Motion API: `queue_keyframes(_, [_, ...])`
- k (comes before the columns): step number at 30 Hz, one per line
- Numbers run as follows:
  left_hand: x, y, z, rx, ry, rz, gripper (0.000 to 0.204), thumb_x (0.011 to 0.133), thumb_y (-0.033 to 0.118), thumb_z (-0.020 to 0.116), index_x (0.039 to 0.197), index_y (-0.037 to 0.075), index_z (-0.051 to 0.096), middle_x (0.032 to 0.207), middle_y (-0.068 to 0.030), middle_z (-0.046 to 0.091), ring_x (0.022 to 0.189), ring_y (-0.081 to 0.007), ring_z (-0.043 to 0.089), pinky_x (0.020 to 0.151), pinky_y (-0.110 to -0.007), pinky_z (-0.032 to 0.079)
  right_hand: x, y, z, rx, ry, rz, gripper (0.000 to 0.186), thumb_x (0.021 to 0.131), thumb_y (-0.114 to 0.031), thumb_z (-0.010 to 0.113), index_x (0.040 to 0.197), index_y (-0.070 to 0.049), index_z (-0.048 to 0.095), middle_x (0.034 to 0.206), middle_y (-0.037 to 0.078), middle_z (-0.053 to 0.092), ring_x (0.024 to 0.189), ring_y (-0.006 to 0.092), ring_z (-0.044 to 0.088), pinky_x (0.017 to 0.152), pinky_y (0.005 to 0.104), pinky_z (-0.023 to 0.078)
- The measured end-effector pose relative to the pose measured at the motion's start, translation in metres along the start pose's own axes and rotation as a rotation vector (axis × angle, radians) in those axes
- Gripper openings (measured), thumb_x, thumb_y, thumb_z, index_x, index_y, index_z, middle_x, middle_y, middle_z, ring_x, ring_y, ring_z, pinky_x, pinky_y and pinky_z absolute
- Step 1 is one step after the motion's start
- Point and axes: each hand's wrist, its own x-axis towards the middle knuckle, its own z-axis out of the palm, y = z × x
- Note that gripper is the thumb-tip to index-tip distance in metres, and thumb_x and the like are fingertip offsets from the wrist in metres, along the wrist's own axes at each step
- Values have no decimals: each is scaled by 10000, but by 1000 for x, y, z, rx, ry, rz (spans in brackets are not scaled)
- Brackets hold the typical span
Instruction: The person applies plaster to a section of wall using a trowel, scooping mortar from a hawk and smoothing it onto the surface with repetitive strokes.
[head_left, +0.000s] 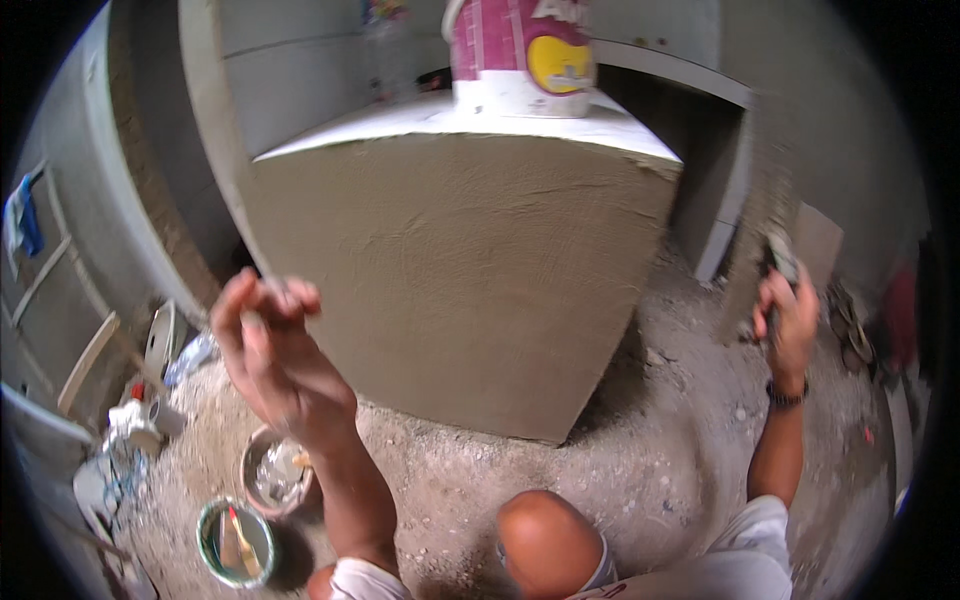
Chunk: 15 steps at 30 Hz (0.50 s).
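Observation:
A low block-shaped wall (455,270) with a fresh grey-brown plaster face stands in front of me, its top white and flat. My left hand (285,365) is raised before the wall's left edge, fingers loosely bent and apart, with nothing visible in them. Out at the right, my right hand (790,325) is closed round the handle of a plastering float (762,255). The float is tilted nearly upright, smeared with plaster and away from the wall. A dark watch is on my right wrist.
A pink and white bucket (522,60) stands on the wall's top. Low at the left are a bowl of whitish paste (278,472) and a green-rimmed bucket (236,545) holding a brush. A tan board (820,240) leans at the right. Rubble covers the floor (640,480).

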Motion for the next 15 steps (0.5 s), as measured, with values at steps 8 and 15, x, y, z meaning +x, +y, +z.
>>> queue_keyframes(8, [144,19,-4,-55,58,346,272,976,208,473,1120,11,592,829,-68,615,836,-200,614,809,-349,459,-114,26,100,536,-320,57,563,759,-349,823,984,43,488,598,91,566,458,175,554,418,326,510])
queue_keyframes(15, [148,56,-65,160,88,558,215,941,226,556,1045,39,585,854,-22,569,835,-162,542,814,-310,392,-136,4,246,185,-723,175,276,901,-228,646,995,-26,483,638,-2,535,528,72,497,475,238,414])
